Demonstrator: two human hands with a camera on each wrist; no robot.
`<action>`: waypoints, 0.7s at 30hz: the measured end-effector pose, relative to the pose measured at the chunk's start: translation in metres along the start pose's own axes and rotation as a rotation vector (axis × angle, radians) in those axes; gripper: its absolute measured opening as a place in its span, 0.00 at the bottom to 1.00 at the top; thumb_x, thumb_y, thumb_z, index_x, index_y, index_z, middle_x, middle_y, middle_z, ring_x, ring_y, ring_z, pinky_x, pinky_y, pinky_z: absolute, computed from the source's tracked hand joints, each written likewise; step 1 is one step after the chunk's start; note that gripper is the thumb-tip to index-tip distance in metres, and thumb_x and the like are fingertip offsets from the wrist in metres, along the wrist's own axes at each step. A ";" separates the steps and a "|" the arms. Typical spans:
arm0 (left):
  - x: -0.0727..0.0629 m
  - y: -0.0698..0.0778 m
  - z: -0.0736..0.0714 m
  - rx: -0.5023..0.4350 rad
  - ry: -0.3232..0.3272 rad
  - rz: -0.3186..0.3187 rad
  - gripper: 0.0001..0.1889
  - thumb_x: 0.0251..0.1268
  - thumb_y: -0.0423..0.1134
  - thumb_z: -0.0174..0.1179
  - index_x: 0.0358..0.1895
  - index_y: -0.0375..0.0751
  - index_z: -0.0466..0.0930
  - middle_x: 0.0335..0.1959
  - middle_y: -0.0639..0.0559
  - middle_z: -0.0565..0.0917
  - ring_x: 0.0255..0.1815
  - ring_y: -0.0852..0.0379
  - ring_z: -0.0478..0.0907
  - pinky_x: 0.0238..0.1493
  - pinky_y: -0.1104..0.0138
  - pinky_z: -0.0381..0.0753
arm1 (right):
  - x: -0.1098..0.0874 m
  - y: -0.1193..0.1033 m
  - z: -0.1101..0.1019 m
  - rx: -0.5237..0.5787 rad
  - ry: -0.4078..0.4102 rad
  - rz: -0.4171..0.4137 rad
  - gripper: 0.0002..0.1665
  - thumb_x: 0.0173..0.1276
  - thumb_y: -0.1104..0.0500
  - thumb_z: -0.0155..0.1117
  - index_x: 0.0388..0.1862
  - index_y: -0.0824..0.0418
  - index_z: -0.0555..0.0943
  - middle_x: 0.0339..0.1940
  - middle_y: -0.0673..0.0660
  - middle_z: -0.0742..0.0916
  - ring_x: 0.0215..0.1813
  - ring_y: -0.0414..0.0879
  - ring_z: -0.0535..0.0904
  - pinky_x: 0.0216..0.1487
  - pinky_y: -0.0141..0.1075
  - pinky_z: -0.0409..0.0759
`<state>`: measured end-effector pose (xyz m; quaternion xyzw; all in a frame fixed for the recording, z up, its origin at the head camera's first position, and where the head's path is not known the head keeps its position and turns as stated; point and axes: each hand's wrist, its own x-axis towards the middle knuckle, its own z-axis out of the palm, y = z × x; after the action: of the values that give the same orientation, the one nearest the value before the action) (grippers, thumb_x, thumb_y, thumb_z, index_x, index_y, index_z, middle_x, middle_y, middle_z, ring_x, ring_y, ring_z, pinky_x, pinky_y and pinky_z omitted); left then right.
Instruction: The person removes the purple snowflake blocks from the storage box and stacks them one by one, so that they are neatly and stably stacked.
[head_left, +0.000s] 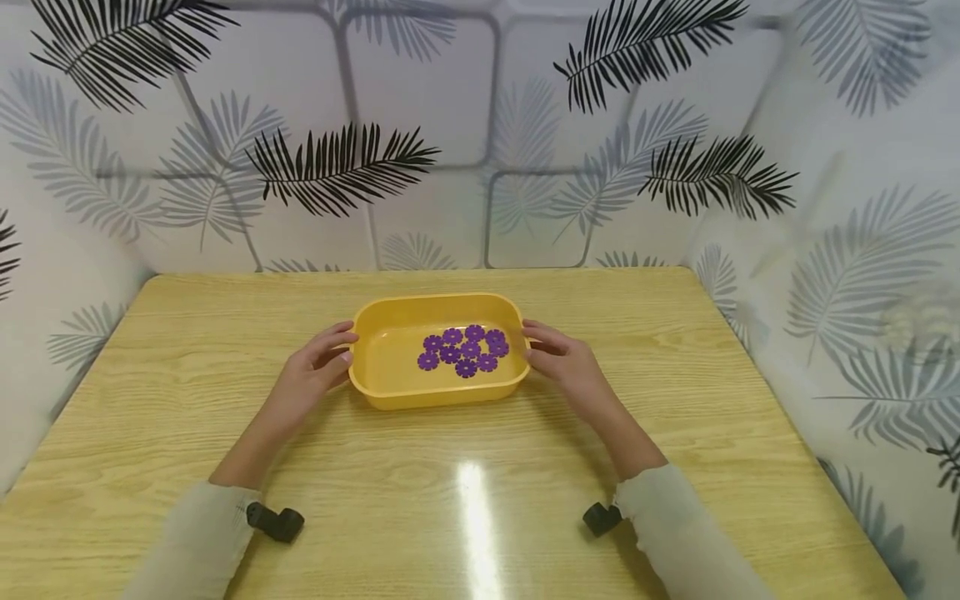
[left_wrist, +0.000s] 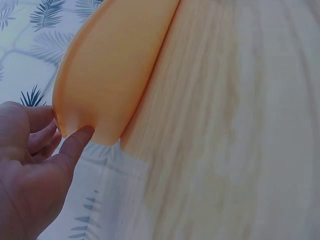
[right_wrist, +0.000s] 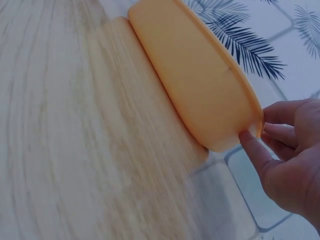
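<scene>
A shallow yellow plastic tray with rounded corners stands on the wooden table. Several purple notched discs, shaped like flowers or snowflakes, lie in its right half. At the tray's left end my left hand grips the rim, thumb against the outer wall and fingers at the edge. My right hand holds the opposite end the same way, its thumb on the outside wall. Both wrist views show the tray's outer side, while the discs are hidden there.
The wood-grain table stretches around the tray, with a bright light reflection in front. Walls covered in leaf-patterned sheeting stand behind and at both sides. A small black device sits at each sleeve cuff.
</scene>
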<state>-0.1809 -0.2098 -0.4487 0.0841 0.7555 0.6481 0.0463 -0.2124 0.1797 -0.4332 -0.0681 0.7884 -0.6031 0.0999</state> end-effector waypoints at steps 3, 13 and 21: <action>0.002 0.000 0.005 -0.011 -0.009 -0.002 0.26 0.79 0.42 0.53 0.70 0.27 0.66 0.81 0.47 0.56 0.75 0.40 0.64 0.56 0.76 0.78 | -0.002 0.001 -0.006 -0.005 0.003 0.007 0.27 0.73 0.56 0.64 0.70 0.56 0.76 0.77 0.46 0.72 0.71 0.53 0.74 0.66 0.43 0.76; 0.011 -0.002 0.017 0.005 -0.022 -0.003 0.24 0.79 0.41 0.53 0.69 0.31 0.69 0.80 0.51 0.59 0.74 0.41 0.66 0.58 0.71 0.78 | -0.009 0.003 -0.020 0.014 0.013 0.029 0.29 0.73 0.59 0.63 0.72 0.59 0.74 0.78 0.49 0.70 0.72 0.55 0.73 0.63 0.38 0.78; 0.011 -0.002 0.019 -0.001 -0.034 -0.009 0.23 0.79 0.42 0.53 0.70 0.32 0.69 0.80 0.53 0.59 0.75 0.42 0.66 0.60 0.70 0.77 | -0.009 0.004 -0.022 0.045 0.005 0.044 0.29 0.73 0.60 0.63 0.72 0.61 0.74 0.78 0.51 0.71 0.72 0.56 0.72 0.61 0.35 0.79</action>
<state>-0.1887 -0.1893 -0.4536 0.0917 0.7545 0.6468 0.0623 -0.2091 0.2037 -0.4307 -0.0468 0.7762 -0.6186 0.1128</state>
